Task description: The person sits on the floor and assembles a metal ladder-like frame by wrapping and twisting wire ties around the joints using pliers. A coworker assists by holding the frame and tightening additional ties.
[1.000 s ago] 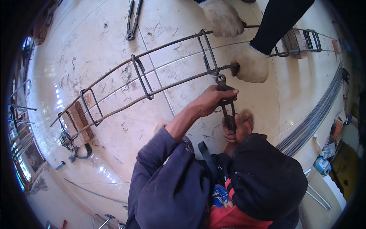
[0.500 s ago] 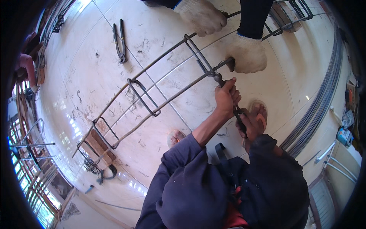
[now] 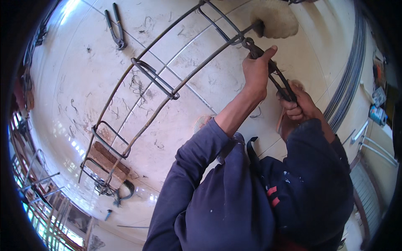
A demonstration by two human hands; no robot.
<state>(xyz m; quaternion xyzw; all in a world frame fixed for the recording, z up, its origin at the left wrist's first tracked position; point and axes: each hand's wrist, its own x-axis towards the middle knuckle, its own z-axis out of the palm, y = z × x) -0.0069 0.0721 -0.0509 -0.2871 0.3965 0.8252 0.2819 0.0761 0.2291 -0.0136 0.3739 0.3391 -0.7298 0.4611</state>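
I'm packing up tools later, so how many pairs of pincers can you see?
2. One pair of pincers lies on the tiled floor at upper left; a second pair is gripped by the left hand and right hand. More may be hidden.

And it's near-black pincers [image 3: 272, 67], cream floor tiles [image 3: 180, 140] ruled with a grid of grey lines! Navy sleeve [image 3: 197, 152], off-white glove [image 3: 279, 21], brownish bars [image 3: 209, 60] (and look, a bright blue pack [image 3: 378, 115]!).

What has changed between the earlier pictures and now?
The view turned, so the steel frame climbs more steeply rightward, and only one gloved hand of two remains in view. The left hand and right hand still grip the pincers. The loose pincers stay on the floor.
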